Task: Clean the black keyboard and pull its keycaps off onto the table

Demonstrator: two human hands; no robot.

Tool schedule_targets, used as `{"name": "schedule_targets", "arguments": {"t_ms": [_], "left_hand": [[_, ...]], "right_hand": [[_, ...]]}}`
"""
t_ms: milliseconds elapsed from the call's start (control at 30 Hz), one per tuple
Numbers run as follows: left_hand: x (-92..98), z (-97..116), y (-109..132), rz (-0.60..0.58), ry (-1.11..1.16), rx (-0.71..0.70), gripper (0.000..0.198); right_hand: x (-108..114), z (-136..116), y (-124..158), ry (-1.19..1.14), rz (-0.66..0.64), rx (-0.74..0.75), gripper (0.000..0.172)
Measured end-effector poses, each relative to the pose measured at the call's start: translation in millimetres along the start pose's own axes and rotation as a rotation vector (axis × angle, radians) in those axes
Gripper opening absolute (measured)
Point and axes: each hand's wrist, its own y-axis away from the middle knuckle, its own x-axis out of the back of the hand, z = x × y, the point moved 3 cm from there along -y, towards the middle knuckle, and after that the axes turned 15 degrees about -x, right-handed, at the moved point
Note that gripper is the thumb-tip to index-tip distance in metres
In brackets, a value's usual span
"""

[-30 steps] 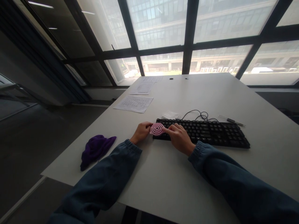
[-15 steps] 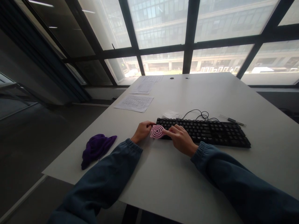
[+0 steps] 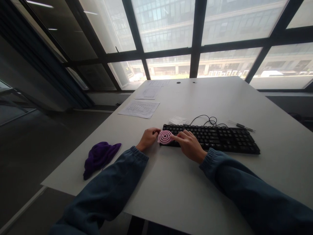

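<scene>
My right hand point(image 3: 190, 145) is closed on the handle of a pink brush point(image 3: 165, 137), its index finger stretched along it. The brush has a round head of concentric rings with short bristles along the lower edge. Its head lies over the left end of a black keyboard point(image 3: 212, 137), covering some keys. My left hand point(image 3: 149, 138) grips the keyboard's left edge with bent fingers, just beside the brush head; part of these fingers is hidden.
A crumpled purple cloth point(image 3: 100, 158) lies on the white table point(image 3: 186, 189) at left. Behind the keyboard are a clear plastic wrapper point(image 3: 178, 120), the looped cable point(image 3: 212, 120) and a thin tool with a dark handle point(image 3: 241, 125). Printed sheets point(image 3: 140, 108) lie farther back, towards the windows.
The brush head has shifted and turned very slightly over the keyboard's left end. Both hands keep their grips. The whole view has drifted a little.
</scene>
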Motion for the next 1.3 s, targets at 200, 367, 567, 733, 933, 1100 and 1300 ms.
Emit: {"name": "schedule_targets", "arguments": {"t_ms": [200, 367, 567, 733, 933, 1100, 1300], "left_hand": [[0.4, -1.6, 0.8, -0.009, -0.008, 0.014, 0.036], [0.5, -1.8, 0.9, -0.020, -0.005, 0.021, 0.036], [0.2, -0.9, -0.3, -0.014, -0.012, -0.007, 0.036], [-0.6, -4.1, -0.2, -0.026, -0.014, -0.003, 0.036], [-0.5, -3.6, -0.2, -0.037, -0.015, 0.031, 0.038], [0.1, -2.0, -0.6, -0.028, -0.030, 0.009, 0.038], [0.7, -1.8, -0.2, -0.039, -0.041, 0.025, 0.039]], "right_hand": [[3.8, 0.8, -0.3, 0.004, -0.010, -0.007, 0.045], [4.9, 3.0, 0.9, 0.000, 0.011, -0.010, 0.045], [2.2, 0.3, -1.3, 0.000, 0.012, -0.029, 0.050], [4.9, -0.7, -1.6, 0.023, -0.010, -0.036, 0.052], [8.5, 6.3, 1.7, 0.027, 0.017, -0.060, 0.047], [6.2, 2.6, 0.9, 0.021, 0.018, -0.059, 0.045], [6.6, -1.6, -0.9, 0.031, -0.005, -0.049, 0.043]]}}
